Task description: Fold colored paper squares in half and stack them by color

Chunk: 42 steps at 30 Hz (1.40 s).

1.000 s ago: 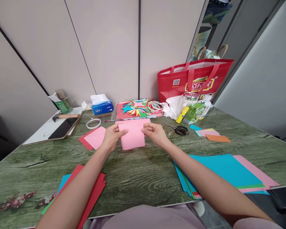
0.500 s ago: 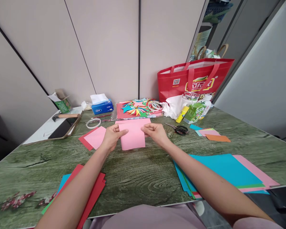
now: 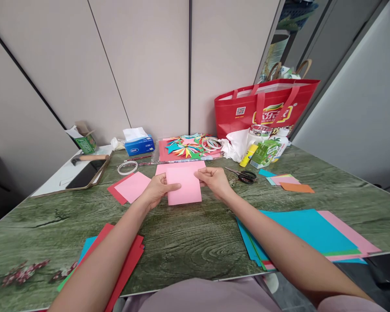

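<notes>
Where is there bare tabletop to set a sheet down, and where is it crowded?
Bare: the near middle, between the red sheets and the blue stack, below the pink sheet; also left, between tray and red sheets. Crowded: the back edge, tissue box to red bag.

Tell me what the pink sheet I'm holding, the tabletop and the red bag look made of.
The pink sheet: thin matte coloured paper, crisp edges, pinched by left hand and right hand. The tabletop: green wood-grain print with slight sheen, probably laminate or vinyl, not bare wood. The red bag: likely laminated non-woven fabric, glossy, softly creased, strap handles.
</notes>
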{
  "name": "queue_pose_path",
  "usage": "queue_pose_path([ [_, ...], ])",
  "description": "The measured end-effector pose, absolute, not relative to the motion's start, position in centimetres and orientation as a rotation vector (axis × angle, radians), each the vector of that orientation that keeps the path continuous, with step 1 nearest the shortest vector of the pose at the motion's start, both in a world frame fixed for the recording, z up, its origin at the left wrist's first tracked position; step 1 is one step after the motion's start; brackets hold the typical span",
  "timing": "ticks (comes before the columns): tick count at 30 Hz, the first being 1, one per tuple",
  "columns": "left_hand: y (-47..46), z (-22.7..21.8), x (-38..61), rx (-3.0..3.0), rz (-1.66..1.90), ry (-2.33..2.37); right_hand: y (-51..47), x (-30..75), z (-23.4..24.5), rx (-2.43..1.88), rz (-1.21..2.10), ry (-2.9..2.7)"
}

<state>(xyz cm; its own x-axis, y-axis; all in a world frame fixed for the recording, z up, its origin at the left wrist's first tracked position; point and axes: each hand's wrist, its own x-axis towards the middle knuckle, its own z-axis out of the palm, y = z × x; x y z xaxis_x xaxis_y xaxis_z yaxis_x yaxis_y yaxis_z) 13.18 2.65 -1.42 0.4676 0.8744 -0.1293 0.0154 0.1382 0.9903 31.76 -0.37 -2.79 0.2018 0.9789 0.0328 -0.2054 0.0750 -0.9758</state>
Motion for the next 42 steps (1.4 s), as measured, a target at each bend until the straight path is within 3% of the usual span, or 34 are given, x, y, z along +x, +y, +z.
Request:
queue_pose_path([
  [16, 2.65, -1.65, 13.5, 1.193, 0.878, 0.932, -0.42, 31.75, -2.87, -1.077, 1.172, -0.991],
  [25, 3.0, -1.5, 13.1, 1.137, 0.966, 0.958, -1.03, 31.82, -2.79, -1.168, 1.448, -1.233],
  [42, 2.98, -1.57, 13.1, 1.1, 0.926, 0.964, -1.01, 31.8, -2.84, -1.203, 1.486, -1.206],
])
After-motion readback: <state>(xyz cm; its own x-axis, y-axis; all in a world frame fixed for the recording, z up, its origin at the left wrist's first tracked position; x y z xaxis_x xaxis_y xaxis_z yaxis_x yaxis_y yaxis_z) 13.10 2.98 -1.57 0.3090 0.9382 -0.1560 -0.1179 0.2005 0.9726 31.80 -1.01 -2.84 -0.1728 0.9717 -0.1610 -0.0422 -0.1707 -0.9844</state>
